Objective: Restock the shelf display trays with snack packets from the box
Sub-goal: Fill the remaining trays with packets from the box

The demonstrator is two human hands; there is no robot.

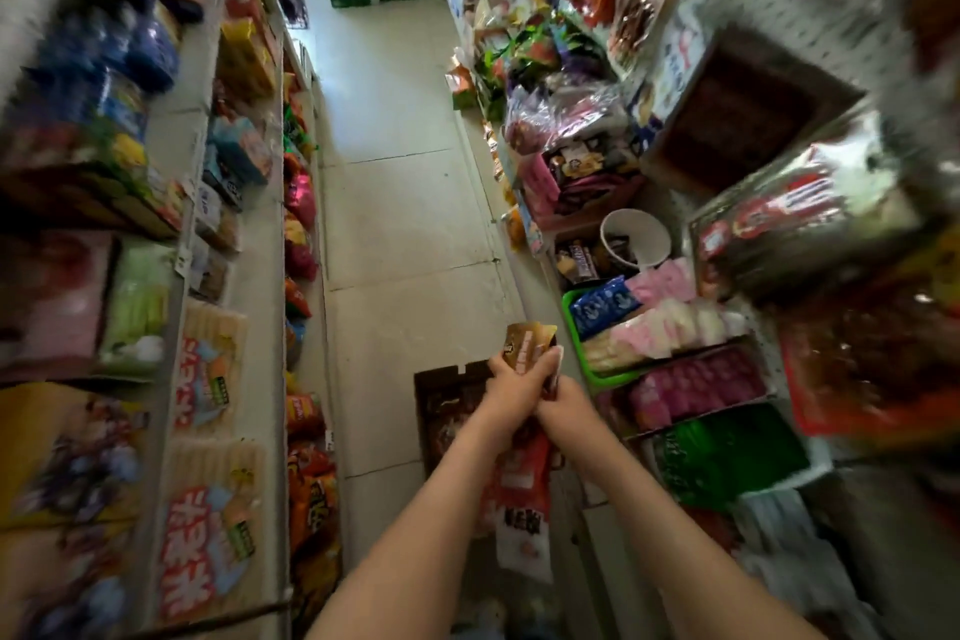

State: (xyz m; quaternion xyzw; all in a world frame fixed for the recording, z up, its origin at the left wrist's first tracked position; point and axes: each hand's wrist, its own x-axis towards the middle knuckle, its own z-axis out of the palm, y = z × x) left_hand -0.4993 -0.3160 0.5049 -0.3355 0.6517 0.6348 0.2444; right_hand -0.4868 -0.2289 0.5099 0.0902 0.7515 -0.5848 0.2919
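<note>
**While the box (447, 374) lies open, snack packets (531, 340) are held above it**

Where the two hands meet over the aisle floor, the brown and gold snack packets are gripped by the left hand (511, 379), whose fingers are curled round them. The right hand (566, 403) is pressed against it from below; its own grip cannot be told. The box is seen on the floor under the hands, near the green shelf tray (602, 376) at the right
</note>
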